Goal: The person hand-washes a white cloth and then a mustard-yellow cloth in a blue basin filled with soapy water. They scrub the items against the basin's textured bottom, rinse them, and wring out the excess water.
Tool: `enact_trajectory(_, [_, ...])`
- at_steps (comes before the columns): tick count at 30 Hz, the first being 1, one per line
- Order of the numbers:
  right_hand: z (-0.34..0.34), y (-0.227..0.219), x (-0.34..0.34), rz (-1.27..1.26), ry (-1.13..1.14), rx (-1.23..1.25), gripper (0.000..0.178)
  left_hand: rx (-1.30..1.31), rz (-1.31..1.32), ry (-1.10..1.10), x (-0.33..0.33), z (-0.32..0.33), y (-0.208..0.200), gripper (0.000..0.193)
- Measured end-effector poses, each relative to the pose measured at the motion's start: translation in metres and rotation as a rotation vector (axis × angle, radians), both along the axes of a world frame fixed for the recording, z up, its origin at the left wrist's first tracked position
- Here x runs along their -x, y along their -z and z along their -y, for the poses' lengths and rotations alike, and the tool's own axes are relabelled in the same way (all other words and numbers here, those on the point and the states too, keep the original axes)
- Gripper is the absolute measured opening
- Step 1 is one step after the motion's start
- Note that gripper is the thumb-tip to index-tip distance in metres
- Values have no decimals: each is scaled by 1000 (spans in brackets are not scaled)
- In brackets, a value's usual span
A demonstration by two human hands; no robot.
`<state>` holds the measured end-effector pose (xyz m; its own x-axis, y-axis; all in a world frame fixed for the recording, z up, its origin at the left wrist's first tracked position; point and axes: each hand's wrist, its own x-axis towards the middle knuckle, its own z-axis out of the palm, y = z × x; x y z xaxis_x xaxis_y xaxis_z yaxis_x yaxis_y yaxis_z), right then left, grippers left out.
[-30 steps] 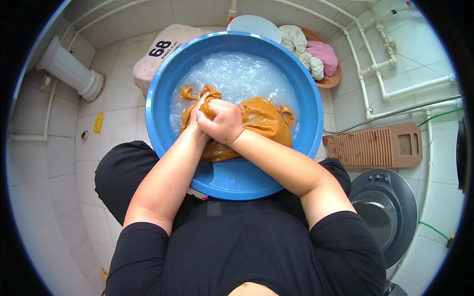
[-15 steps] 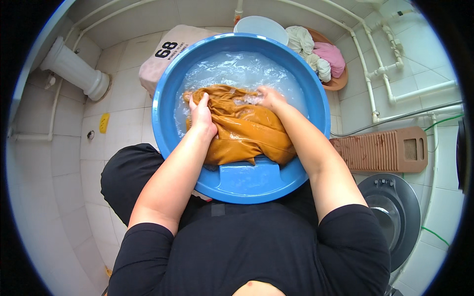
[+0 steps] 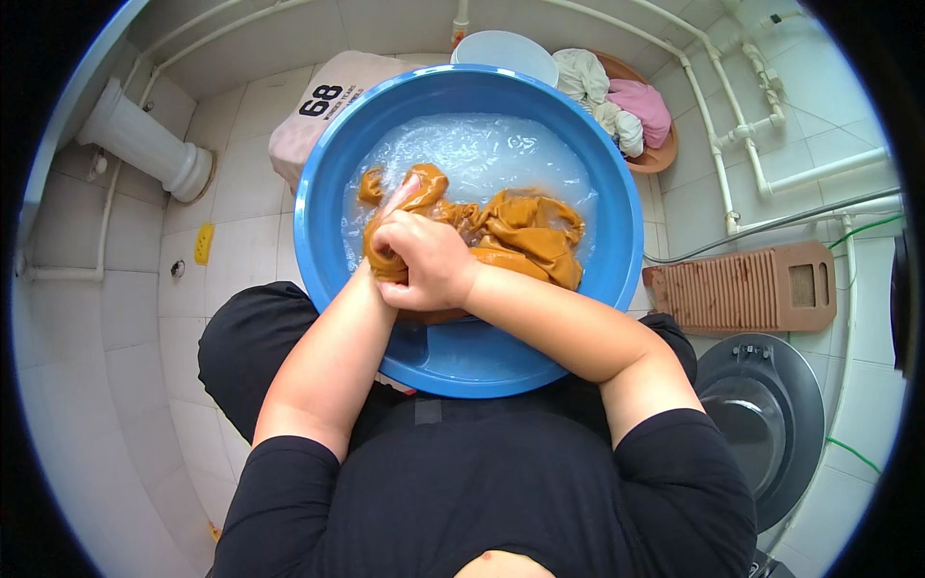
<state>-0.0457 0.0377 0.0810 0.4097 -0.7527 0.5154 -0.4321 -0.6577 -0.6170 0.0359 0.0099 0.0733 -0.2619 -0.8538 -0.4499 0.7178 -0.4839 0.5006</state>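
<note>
Cloth, soaked and glossy mustard-brown fabric (image 3: 532, 231), sits bunched in the round blue plastic tub (image 3: 614, 217), thick wet folds to the right and a twisted, narrower neck running left toward the hands. Right hand (image 3: 429, 260) is in the thick of it, crossing over the left wrist, fingers curled and clamped on a slick roll of that fabric. Underneath, the left hand (image 3: 397, 199) shows only as a pale strip among the wraps, pointing away toward the far rim; with so much covered, I can't tell whether its fingers are apart or together. Cloudy, rippled water (image 3: 472, 135) glints across the far half of the tub, and a smooth moulded blue panel (image 3: 482, 352) slopes at the near side. Out to the right lies a brown washboard (image 3: 718, 292), a slab of close parallel ridges with a boxy recessed end, and nearer, a dark grey rounded basin (image 3: 800, 414) with a glossy middle. Beyond the tub, a terracotta-coloured bowl (image 3: 665, 154) carries soft heaps of crumpled pink cloth (image 3: 641, 108) and off-white cloth (image 3: 581, 75), right beside a smooth white round container (image 3: 506, 56).
</note>
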Motion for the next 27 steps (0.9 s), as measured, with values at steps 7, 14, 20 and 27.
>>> enact_trajectory(7, [69, 35, 34, -9, 700, -272, 24, -162, -55, 139, 17, 15, 36, 37])
enact_trajectory(14, [18, 26, 8, -83, 276, -169, 27, -32, 102, 139, -5, 20, 79, 48])
enact_trajectory(20, [102, 72, 83, -523, 849, -393, 37, -42, 2, 199, 18, 19, 43, 53])
enact_trajectory(27, [87, 74, 124, -639, 564, -871, 50, -155, -100, -234, -12, 51, 99, 31])
